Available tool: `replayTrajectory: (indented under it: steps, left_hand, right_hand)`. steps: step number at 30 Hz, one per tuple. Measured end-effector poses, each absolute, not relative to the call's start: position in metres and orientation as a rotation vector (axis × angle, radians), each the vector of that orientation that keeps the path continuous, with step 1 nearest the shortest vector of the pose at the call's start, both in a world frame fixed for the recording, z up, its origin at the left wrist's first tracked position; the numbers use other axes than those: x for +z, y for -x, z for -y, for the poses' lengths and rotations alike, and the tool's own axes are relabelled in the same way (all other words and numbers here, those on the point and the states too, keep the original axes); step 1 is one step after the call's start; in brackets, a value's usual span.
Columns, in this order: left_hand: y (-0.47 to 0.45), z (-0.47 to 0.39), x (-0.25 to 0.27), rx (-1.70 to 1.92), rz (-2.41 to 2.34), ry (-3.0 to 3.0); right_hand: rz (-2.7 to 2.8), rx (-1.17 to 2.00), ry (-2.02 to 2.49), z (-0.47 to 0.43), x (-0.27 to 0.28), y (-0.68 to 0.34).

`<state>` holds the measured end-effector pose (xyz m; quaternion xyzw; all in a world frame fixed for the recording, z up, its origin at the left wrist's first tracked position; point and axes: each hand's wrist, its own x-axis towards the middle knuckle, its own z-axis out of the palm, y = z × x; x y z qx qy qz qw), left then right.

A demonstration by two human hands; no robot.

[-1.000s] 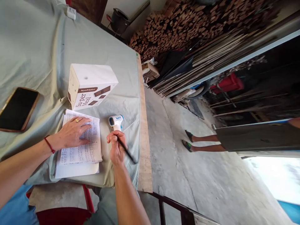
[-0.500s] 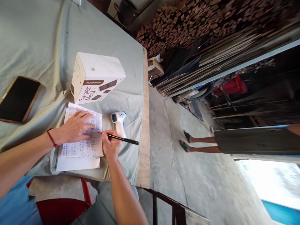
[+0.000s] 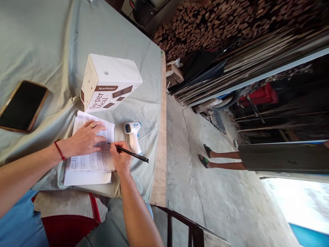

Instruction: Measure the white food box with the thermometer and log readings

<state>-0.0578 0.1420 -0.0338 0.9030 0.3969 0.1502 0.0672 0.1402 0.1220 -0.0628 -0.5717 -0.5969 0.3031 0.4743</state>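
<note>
Sheets of paper (image 3: 89, 161) covered in handwriting lie on the cloth-covered table. My left hand (image 3: 86, 139) rests flat on them with its fingers spread; it wears a ring and a red cord at the wrist. At the papers' right edge, my right hand (image 3: 120, 157) is closed around a black pen (image 3: 136, 155), whose tip points at the written lines near my left fingertips. Just beyond my right hand lies a white and blue infrared thermometer (image 3: 133, 137). A white box (image 3: 113, 79) with brown print stands above the papers.
At the left lies a dark-screened phone (image 3: 23, 106) in a brown case. The table's wooden edge (image 3: 159, 137) runs down the middle. A person (image 3: 277, 157) stands on the concrete floor beyond. Stacked firewood (image 3: 200, 27) fills the back, and a red chair (image 3: 66, 230) is below.
The pen's outer end has dipped slightly, and its tip has shifted a little up along the written lines. The whole view has moved slightly. My left hand stays on the papers.
</note>
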Motion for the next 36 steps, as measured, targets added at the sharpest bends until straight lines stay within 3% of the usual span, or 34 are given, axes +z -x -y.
replayTrajectory:
  steps: [36]
  left_hand:
    - [0.0579, -0.1417, -0.0363, 0.488, -1.193, -2.7]
  right_hand:
    - [1.497, 0.719, 1.417, -0.1226, -0.067, -0.1426]
